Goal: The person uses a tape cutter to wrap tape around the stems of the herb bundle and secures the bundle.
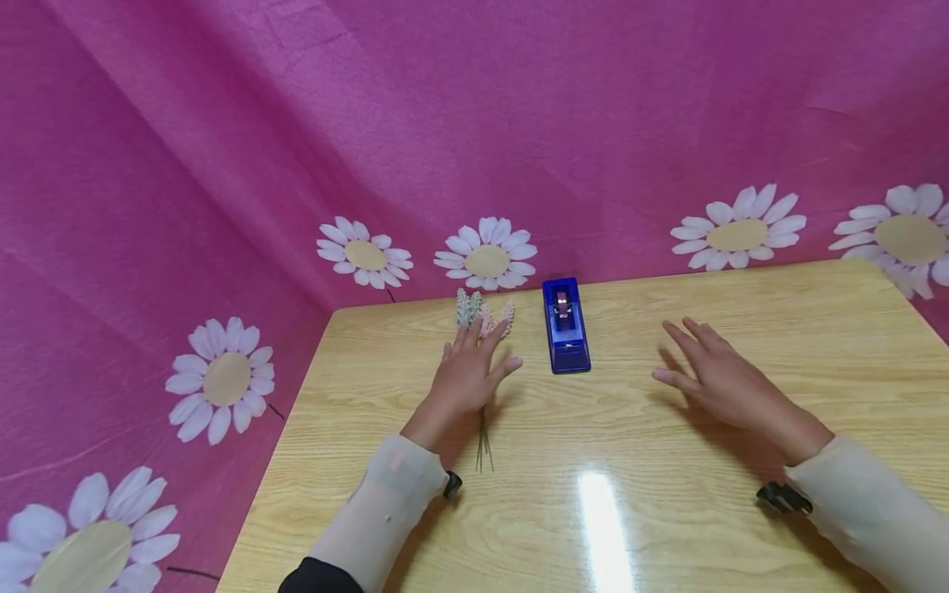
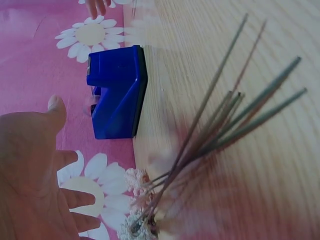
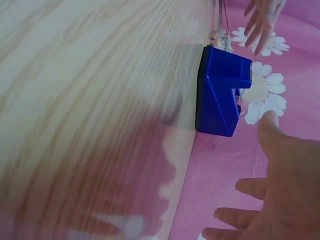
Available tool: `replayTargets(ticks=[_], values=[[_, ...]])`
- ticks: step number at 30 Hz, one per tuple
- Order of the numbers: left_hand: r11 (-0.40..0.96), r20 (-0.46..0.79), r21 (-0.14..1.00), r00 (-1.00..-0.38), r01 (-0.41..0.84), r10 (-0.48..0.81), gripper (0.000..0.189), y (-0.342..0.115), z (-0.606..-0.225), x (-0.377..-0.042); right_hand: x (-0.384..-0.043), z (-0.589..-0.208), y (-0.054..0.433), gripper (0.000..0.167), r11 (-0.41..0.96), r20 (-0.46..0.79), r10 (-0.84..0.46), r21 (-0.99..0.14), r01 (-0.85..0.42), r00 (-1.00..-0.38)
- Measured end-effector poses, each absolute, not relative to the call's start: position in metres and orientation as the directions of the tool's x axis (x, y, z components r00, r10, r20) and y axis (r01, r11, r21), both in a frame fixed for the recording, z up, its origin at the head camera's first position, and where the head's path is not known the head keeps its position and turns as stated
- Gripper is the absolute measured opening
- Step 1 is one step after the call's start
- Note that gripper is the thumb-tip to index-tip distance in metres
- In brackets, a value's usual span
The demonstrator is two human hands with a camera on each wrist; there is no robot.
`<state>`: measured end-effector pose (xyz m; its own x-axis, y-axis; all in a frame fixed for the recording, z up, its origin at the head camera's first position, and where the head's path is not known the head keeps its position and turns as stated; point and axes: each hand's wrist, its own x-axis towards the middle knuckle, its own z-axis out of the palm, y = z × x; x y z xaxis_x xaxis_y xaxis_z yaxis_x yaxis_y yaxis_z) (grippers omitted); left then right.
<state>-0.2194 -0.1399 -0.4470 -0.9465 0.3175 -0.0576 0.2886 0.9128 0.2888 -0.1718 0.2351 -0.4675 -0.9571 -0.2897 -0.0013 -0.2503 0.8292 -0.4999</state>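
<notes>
My left hand (image 1: 461,380) hovers with fingers spread over a small bunch of artificial flower sprigs (image 1: 469,306), partly hiding them. Their heads are pale green and pink, and thin dark stems (image 1: 483,445) stick out below the hand toward me. In the left wrist view the stems (image 2: 185,160) cross one another on the wood, apart from the palm. A blue tape dispenser (image 1: 569,350) stands to the right of the sprigs, near the table's back edge. Farther right, my right hand (image 1: 730,389) is held above the tabletop, fingers spread and holding nothing.
The wood-grain table (image 1: 667,511) reflects a bright streak of light. Its back edge meets a pink cloth (image 1: 593,123) printed with large white daisies, which also hangs along the left side. A dark band (image 1: 784,497) shows at my right wrist.
</notes>
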Motion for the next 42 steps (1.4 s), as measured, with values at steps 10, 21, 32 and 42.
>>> replayTargets(ticks=[10, 21, 32, 42], values=[[0.89, -0.062, 0.304, -0.925, 0.341, 0.375, 0.069, -0.125, -0.449, -0.234, -0.177, -0.467, 0.213, 0.082, 0.814, -0.005, -0.315, -0.515, -0.268, -0.949], [0.873, -0.078, 0.352, -0.919, 0.338, 0.387, 0.065, -0.108, -0.448, -0.25, -0.183, -0.461, 0.191, 0.081, 0.766, 0.009, -0.342, -0.576, -0.285, -0.94], [0.867, -0.129, 0.404, -0.921, 0.291, 0.369, 0.066, -0.09, -0.449, -0.258, -0.191, -0.458, 0.174, 0.075, 0.731, 0.033, -0.361, -0.611, -0.304, -0.932], [0.846, -0.156, 0.458, -0.912, 0.272, 0.378, 0.065, -0.078, -0.453, -0.265, -0.201, -0.457, 0.159, 0.074, 0.669, 0.013, -0.355, -0.695, -0.264, -0.935]])
